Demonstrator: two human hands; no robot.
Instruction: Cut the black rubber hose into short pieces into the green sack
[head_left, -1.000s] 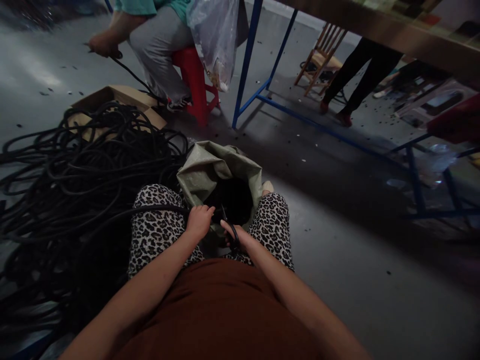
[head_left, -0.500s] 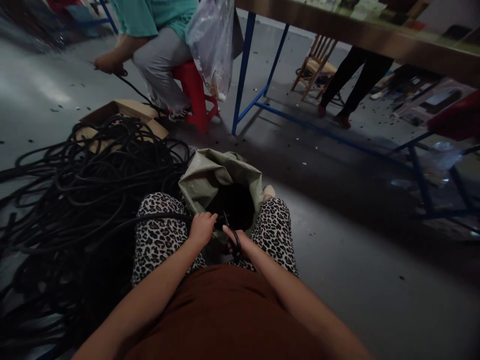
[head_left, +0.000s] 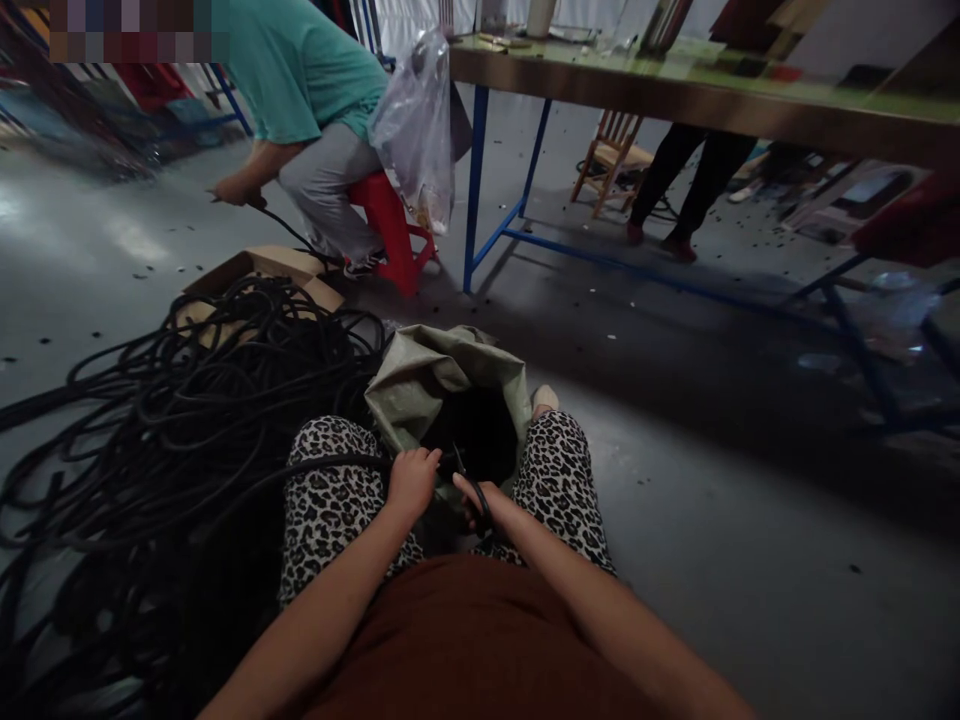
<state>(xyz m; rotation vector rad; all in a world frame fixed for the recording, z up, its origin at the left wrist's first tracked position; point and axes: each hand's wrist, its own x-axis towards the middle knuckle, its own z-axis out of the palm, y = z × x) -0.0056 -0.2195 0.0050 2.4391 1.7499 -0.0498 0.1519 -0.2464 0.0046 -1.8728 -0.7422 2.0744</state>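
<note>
Between my knees stands a grey-green sack with its mouth wide open and a dark inside. My left hand is closed on a black cord that runs over my left thigh from the left. Close to its right, my right hand grips dark-handled scissors, their blades pointing up toward the cord's end over the sack. Whether the blades touch the cord cannot be made out. A large tangle of black cord covers the floor at the left.
Behind the tangle lies an open cardboard box. A person in a teal shirt sits on a red stool, holding a cord. A blue-legged table crosses the upper right, with a wooden chair and another person's legs beyond.
The view has tilted up, so the sack, cords and table sit lower in it and more of the tabletop shows. Both hands keep their hold on cord and scissors.
</note>
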